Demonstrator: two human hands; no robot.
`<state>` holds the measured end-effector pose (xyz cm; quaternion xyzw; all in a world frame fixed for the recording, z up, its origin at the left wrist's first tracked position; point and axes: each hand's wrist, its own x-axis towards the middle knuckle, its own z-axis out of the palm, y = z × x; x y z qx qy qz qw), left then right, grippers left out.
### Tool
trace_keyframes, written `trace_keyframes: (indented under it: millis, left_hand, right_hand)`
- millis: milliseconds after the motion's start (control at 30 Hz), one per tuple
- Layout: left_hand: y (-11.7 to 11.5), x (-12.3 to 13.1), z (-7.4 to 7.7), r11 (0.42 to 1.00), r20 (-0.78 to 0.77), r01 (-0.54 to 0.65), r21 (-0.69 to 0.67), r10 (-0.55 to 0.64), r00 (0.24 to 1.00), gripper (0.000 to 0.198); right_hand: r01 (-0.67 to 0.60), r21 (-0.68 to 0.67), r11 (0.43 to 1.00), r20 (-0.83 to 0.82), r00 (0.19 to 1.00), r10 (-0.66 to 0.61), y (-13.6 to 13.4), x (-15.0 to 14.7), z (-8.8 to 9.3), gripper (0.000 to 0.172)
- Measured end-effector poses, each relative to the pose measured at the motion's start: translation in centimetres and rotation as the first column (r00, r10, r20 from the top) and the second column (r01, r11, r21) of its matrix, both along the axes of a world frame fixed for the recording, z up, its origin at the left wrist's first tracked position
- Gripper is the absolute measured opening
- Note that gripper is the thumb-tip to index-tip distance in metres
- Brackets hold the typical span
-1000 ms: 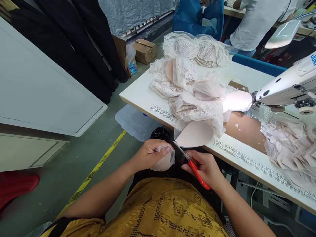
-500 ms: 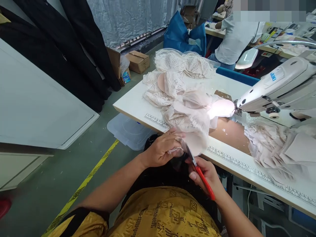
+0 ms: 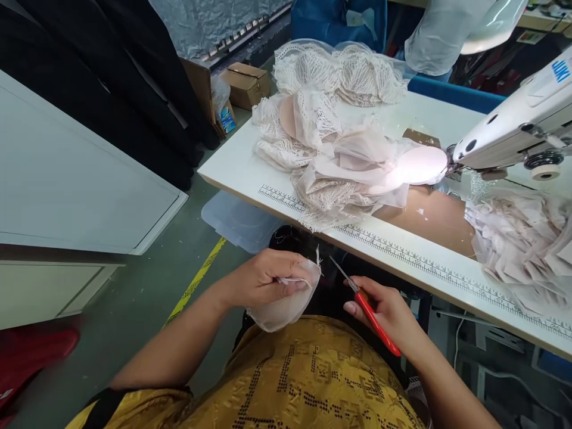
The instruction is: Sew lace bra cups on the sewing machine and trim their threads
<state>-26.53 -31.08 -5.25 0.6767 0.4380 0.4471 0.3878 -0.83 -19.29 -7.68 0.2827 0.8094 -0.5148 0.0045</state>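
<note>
My left hand (image 3: 272, 277) pinches a pale bra cup piece (image 3: 277, 313), covered in sheer fabric, just above my lap. Loose thread ends stick up from the piece's top corner. In my right hand (image 3: 379, 310) is a pair of red-handled scissors (image 3: 369, 316), the blades pointing up and left toward that corner but apart from it. Past both hands, a heap of lace and mesh bra pieces (image 3: 330, 190) lies on the sewing table (image 3: 232, 167). One pale cup (image 3: 422, 165) sits under the lit needle area of the sewing machine (image 3: 513, 128).
More pale pieces (image 3: 522, 244) are stacked at the table's right, and white lace cups (image 3: 339, 68) at its back. A clear plastic lid (image 3: 243, 220) is below the table's left edge. Cardboard boxes (image 3: 245, 83) stand on the floor. Someone's pale sleeve (image 3: 440, 36) shows behind.
My left hand has drawn the bra cup piece off the table edge, down and left toward my lap. The scissors have come away from the piece. My view has tilted downward.
</note>
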Motion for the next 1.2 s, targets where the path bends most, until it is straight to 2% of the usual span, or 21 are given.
trace_keyframes:
  millis: [167,367,600,733,900,1067,1200]
  left_hand:
    - [-0.3,-0.2,-0.9,0.997,-0.046,-0.010,-0.074,0.006,0.999,0.022]
    - [-0.1,0.2,-0.7,0.993,-0.041,0.042,-0.108,-0.047,0.998,0.023]
    - [-0.4,-0.3,-0.8,0.992,-0.015,0.046,-0.114,-0.048,0.999,0.025]
    - [-0.6,-0.6,-0.8,0.996,-0.030,0.038,-0.081,-0.040,0.999,0.027]
    - [-0.3,-0.2,-0.7,0.987,-0.055,0.084,-0.134,-0.092,0.994,0.026]
    - [-0.2,0.4,-0.6,0.972,-0.061,0.112,-0.206,-0.127,0.990,0.027]
    - [-0.2,0.5,-0.6,0.974,-0.035,0.114,-0.198,-0.124,0.992,0.028]
  right_hand:
    - [-0.059,-0.090,0.994,-0.001,0.998,0.059,-0.4,0.9,0.1,0.027]
    - [-0.087,-0.139,0.986,0.004,0.996,0.089,-0.8,0.0,0.4,0.028]
    - [-0.108,-0.076,0.991,-0.001,0.994,0.108,-0.5,-0.6,0.7,0.035]
    - [-0.125,-0.097,0.987,0.006,0.992,0.126,-0.3,-0.1,0.5,0.034]
    - [-0.148,-0.110,0.983,-0.012,0.989,0.148,-0.7,-0.4,0.7,0.032]
    - [-0.162,-0.045,0.986,-0.009,0.987,0.162,-0.9,-1.3,1.1,0.037]
    - [-0.166,0.016,0.986,-0.002,0.986,0.166,-0.9,-1.8,1.3,0.040]
